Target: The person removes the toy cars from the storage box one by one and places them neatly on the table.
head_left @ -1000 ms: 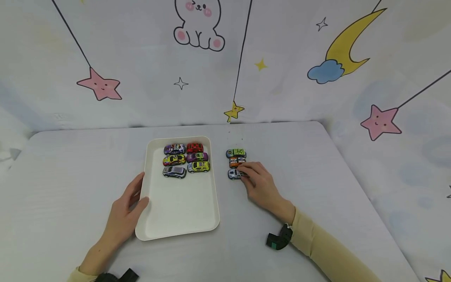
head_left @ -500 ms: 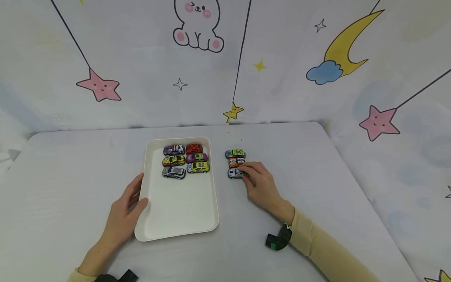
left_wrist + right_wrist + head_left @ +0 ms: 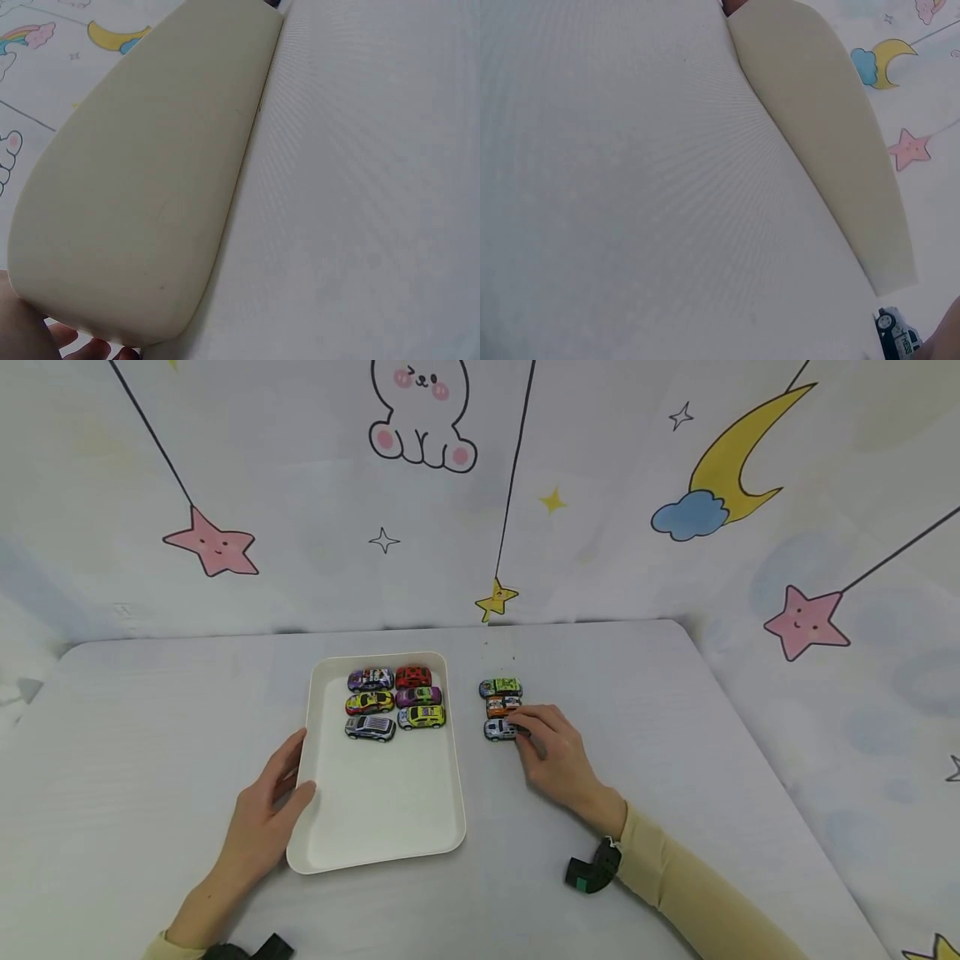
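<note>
In the head view my left hand (image 3: 262,818) grips the left side of a white tray (image 3: 375,810), its thumb over the rim and its fingers along the outer wall. Left wrist shows the tray's side up close, with the fingertips past its near end. To the right of the tray, my right hand (image 3: 558,756) pinches the right end of a silver toy car (image 3: 498,729). That car sits lowest in a short column, under an orange toy car (image 3: 501,705) and a green toy car (image 3: 501,687). Its right end is partly hidden by my fingers.
Inside the tray, toy cars stand in two columns at the far end: purple-white (image 3: 371,679), red (image 3: 413,676), yellow-red (image 3: 370,702), purple (image 3: 418,696), silver-grey (image 3: 371,727) and yellow (image 3: 422,717). The white table (image 3: 637,693) meets a wall with cartoon drawings behind.
</note>
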### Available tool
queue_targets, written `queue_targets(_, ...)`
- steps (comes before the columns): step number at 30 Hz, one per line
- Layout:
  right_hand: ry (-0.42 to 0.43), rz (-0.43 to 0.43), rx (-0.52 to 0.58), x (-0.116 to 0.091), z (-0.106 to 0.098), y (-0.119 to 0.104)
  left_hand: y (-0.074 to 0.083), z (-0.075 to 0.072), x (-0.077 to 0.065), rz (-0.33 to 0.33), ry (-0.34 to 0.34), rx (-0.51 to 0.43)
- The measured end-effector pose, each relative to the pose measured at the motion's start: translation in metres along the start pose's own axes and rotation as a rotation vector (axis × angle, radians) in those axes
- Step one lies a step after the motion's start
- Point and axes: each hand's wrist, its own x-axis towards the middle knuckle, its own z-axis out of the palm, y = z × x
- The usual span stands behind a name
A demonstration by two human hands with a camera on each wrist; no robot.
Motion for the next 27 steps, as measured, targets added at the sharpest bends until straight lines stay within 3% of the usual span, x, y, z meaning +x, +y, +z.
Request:
queue_targets(11,0.068,-0.045,0.058,0.005,0.009,-0.016,0.002,0.000,0.000,0.012,0.007,-0.010)
queue_targets(27,-0.109,-0.178,0.180,0.028,0.032,-0.066,-0.001,0.001,0.000,0.023,0.014,-0.018)
